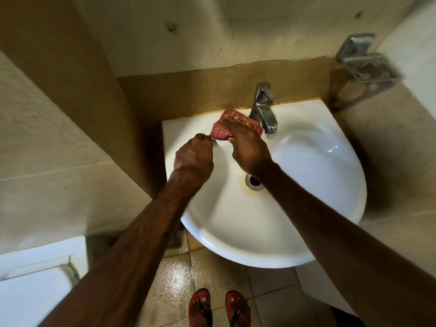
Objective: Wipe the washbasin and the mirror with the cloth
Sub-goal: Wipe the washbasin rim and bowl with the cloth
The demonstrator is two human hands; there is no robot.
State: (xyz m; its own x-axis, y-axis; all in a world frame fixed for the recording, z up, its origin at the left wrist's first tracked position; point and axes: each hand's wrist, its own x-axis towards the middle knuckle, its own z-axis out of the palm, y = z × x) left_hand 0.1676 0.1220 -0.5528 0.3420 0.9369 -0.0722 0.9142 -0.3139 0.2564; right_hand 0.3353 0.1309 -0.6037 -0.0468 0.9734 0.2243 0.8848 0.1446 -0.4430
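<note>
While the tap (pixel 263 107) is standing just right of the cloth (pixel 232 116) and crowding it, a metal soap holder (pixel 365 60) is hanging on the right wall, a toilet (pixel 30 286) is sitting lower left, and 2 red sandals (pixel 200 305) are showing below. The red checked cloth is lying on the washbasin (pixel 330 232) back ledge, above the drain (pixel 254 182). The left hand (pixel 193 154), fingers curled, is pinching the cloth's left corner. The right hand (pixel 247 142) is gripping the cloth, with its fingers over it and thumb at its near edge.

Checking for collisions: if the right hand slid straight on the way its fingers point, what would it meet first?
Probably the brown wall band behind the washbasin; the tap lies right of that line, though depth is unclear.
</note>
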